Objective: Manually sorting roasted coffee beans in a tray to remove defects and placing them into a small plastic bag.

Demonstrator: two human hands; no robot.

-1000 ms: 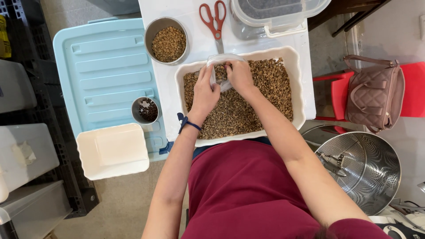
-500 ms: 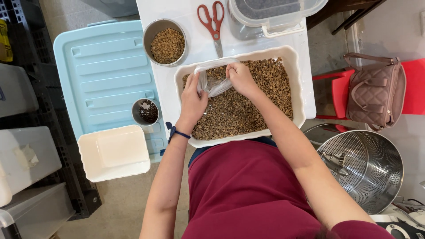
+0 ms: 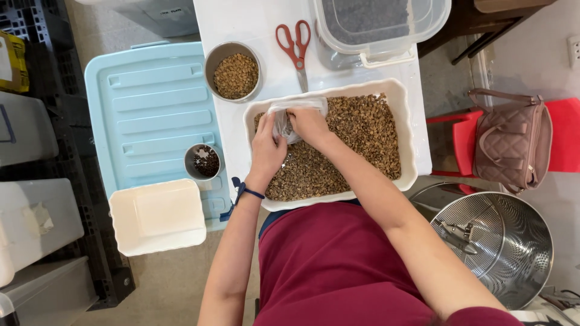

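A white rectangular tray (image 3: pixel 408 115) full of brown beans (image 3: pixel 362 133) sits on a white table (image 3: pixel 254 24). Over the tray's left part, my left hand (image 3: pixel 267 149) and my right hand (image 3: pixel 309 124) both grip a clear plastic bag (image 3: pixel 284 118) that lies crumpled low over the beans. The bag's inside is mostly hidden by my fingers. A blue band circles my left wrist.
Red-handled scissors (image 3: pixel 294 43), a metal bowl of beans (image 3: pixel 234 71) and a clear lidded container (image 3: pixel 380 24) lie behind the tray. Left: a light blue lid (image 3: pixel 148 102), a small metal cup (image 3: pixel 203 162), an empty white tray (image 3: pixel 157 216). Right: a perforated steel drum (image 3: pixel 501 241), a handbag (image 3: pixel 510 139) on a red chair.
The bag has been pressed down and gathered closer to the beans. Both hands moved nearer together at the tray's left, and the view shifted slightly downward.
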